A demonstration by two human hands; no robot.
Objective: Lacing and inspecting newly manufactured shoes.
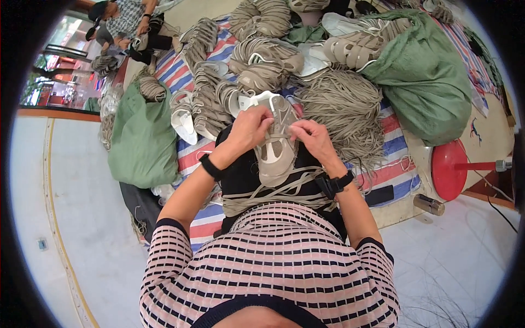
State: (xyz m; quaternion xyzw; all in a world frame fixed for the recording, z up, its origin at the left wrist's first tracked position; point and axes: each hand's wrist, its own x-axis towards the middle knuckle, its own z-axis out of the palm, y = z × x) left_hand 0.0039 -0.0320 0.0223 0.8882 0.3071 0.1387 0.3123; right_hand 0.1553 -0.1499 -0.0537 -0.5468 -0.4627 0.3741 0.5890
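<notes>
A beige and grey sneaker (276, 158) rests on my black-clad lap, its toe toward me and its white-lined opening away. Over its left edge my left hand (251, 128) is closed, fingertips pinched above the lacing area. My right hand (314, 139) pinches at the shoe's right edge, thumb against forefinger. Whatever thin thing lies between the fingertips is too small to make out. Loose beige shoelaces (257, 198) lie across my lap, just below the toe. Beyond the right hand spreads a large bundle of matching laces (344, 109).
Stacked beige shoes (262, 60) cover a striped red, white and blue sheet (391, 145). Green sacks stand left (139, 136) and right (424, 76). At right are a red round base (449, 170) with a rod and a metallic cylinder (429, 204). Another person (128, 24) sits far left.
</notes>
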